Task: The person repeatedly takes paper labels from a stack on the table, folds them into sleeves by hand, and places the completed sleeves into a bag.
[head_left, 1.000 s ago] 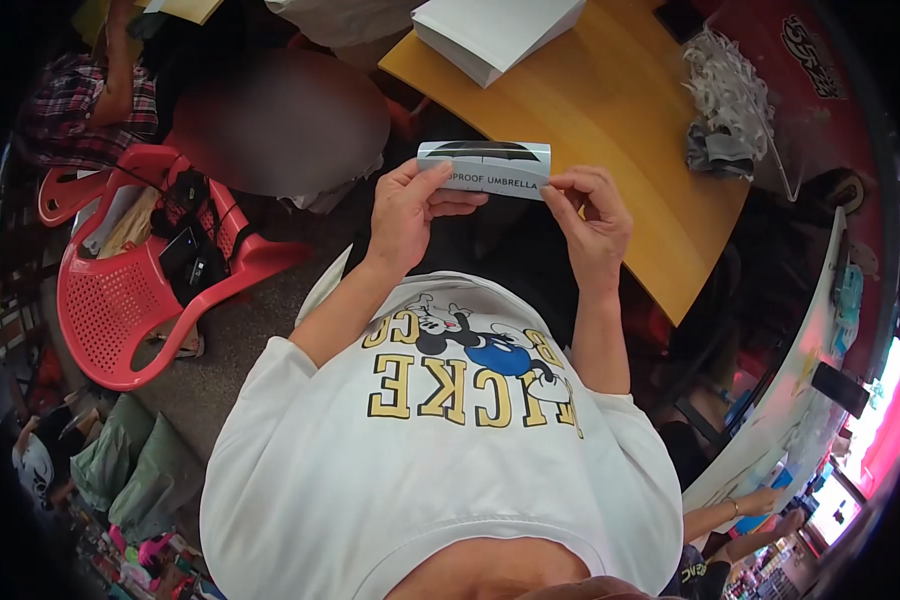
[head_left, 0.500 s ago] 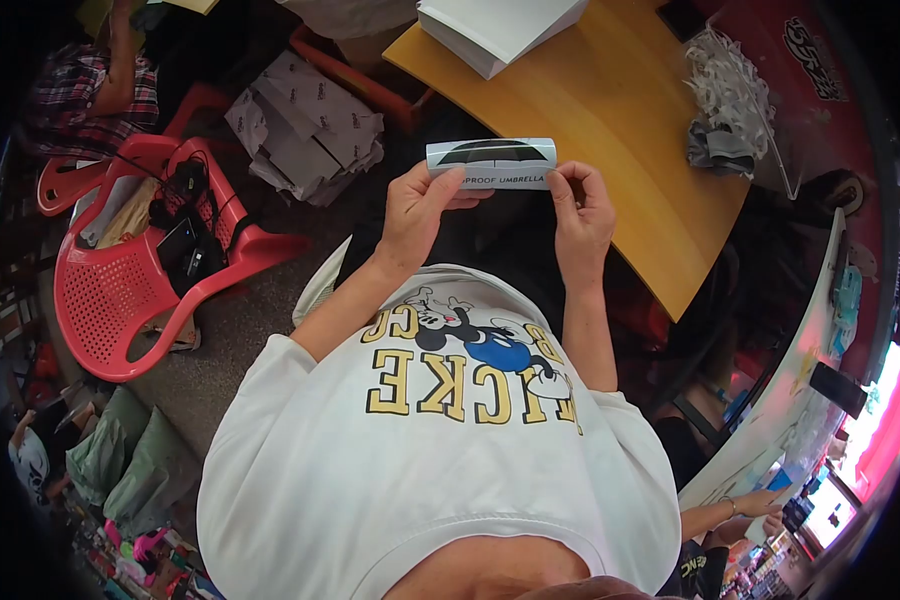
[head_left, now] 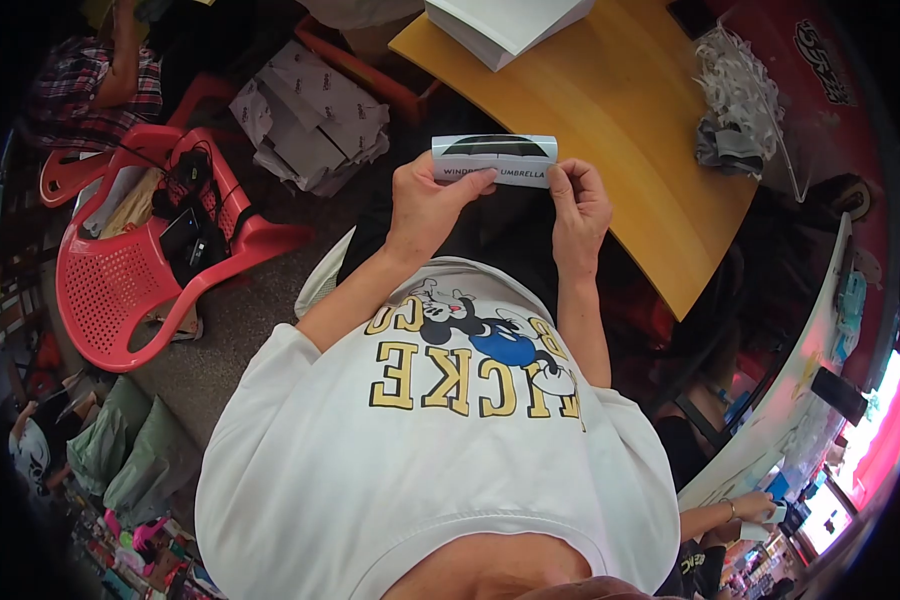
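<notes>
In front of my chest I hold a curved white umbrella package (head_left: 494,150) between both hands. A dark umbrella picture runs along its upper part, with the words "WINDPROOF UMBRELLA" below, partly covered by my thumb. My left hand (head_left: 425,205) grips the left end, its thumb lying across the lettering and its fingers mostly hidden behind. At the right end, my right hand (head_left: 580,205) pinches the edge between thumb and curled fingers. Whether anything is inside the package cannot be seen.
A wooden table (head_left: 610,130) bears a white box (head_left: 510,25) and a heap of white strips (head_left: 735,90). Grey wrapped bundles (head_left: 310,120) lie to the left, near a red plastic chair (head_left: 120,290) holding cables. Other people's arms (head_left: 710,518) show at the edges.
My left thumb has slid right along the package's face, uncovering the first letters and covering the middle ones. My right hand keeps its pinch. The view has shifted slightly.
</notes>
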A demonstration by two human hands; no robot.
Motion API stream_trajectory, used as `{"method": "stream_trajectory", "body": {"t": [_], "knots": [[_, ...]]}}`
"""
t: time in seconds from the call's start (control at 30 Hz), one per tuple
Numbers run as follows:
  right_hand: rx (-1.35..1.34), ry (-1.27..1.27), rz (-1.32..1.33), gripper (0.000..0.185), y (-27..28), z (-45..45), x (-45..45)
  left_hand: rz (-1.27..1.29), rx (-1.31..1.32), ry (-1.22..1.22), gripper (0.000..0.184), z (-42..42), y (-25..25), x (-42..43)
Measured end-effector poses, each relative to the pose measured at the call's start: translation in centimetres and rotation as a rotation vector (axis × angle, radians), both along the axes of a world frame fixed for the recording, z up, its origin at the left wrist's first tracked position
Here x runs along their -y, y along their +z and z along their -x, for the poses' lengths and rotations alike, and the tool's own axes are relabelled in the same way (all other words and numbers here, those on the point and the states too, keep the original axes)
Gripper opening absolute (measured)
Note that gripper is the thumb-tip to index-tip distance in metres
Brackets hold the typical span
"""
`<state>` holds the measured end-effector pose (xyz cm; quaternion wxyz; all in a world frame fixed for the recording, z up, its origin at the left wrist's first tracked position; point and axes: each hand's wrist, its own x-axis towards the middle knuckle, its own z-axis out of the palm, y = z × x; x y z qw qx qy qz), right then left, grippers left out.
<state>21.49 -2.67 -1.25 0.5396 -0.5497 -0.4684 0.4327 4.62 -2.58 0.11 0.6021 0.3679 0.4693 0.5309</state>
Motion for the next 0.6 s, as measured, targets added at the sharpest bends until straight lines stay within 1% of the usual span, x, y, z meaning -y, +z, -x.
{"method": "stream_trajectory", "body": {"t": [0.1,0.17,0.23,0.27,0.33,0.37,0.43,0.47,0.5,0.57,0.6], "knots": [[0.029,-0.031,0.013,0.012,-0.3,0.3,-0.2,0.010,-0.006,-0.017,0.018,0.2,-1.1,-0.3],[0.036,-0.044,0.019,0.012,-0.3,0.5,-0.3,0.061,-0.008,-0.029,0.018,0.5,-1.4,-0.5],[0.212,-0.012,-0.022,0.011,0.1,0.7,-0.2,0.105,-0.001,-0.032,0.018,0.9,-1.6,-0.6],[0.211,-0.010,-0.019,0.011,0.2,0.7,-0.4,0.146,0.009,-0.036,0.018,1.1,-1.7,-0.7],[0.345,0.024,-0.212,0.010,0.2,0.8,-0.8,0.193,0.056,-0.042,0.018,1.2,-2.1,-0.8],[0.340,0.033,-0.210,0.010,0.2,0.9,-0.9,0.237,0.105,-0.048,0.019,1.4,-2.2,-0.8],[0.348,0.005,-0.176,0.008,0.3,0.8,-1.1,0.240,0.120,-0.034,0.019,1.4,-2.2,-0.8],[0.273,0.004,-0.133,0.006,0.3,0.8,-1.2,0.239,0.140,-0.033,0.019,1.3,-2.2,-0.8],[0.269,0.013,-0.132,0.006,0.0,0.7,-1.3,0.241,0.137,-0.023,0.019,1.4,-2.1,-0.8],[0.069,0.034,-0.085,0.006,-0.8,0.4,-1.4,0.202,0.135,-0.044,0.020,1.4,-2.1,-0.9],[0.064,0.042,-0.084,0.006,-0.8,0.4,-1.4,0.203,0.131,-0.034,0.020,1.4,-2.2,-0.9]]}}
